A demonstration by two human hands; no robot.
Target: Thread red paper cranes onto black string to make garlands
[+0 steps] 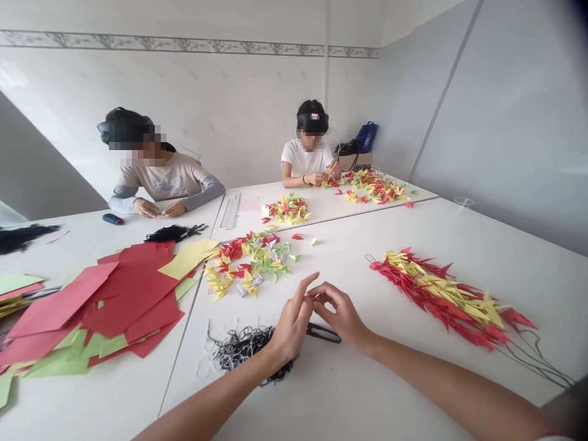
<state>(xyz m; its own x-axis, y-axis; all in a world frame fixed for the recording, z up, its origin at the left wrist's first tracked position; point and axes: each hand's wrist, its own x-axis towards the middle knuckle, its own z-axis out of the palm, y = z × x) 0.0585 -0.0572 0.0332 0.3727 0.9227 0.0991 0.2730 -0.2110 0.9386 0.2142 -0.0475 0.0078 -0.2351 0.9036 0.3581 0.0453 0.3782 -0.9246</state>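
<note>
My left hand (291,327) and my right hand (340,312) meet above the white table (395,380), their fingertips close together. Any thin thing between the fingers is too small to tell. A tangle of black thread (245,349) lies under my left wrist. Black scissor-like loop handles (324,333) lie just below my fingers, partly hidden by my left hand. Ahead sits a loose heap of folded red, yellow and green paper pieces (248,266). To the right lies a long strand of red and yellow folded paper pieces (441,300).
Stacked red, yellow and green paper sheets (124,300) cover the left table. A person in a white shirt (305,156) works at the far table beside folded paper piles (372,187). Another person (160,184) sits at the left, with metal rulers (231,211) nearby.
</note>
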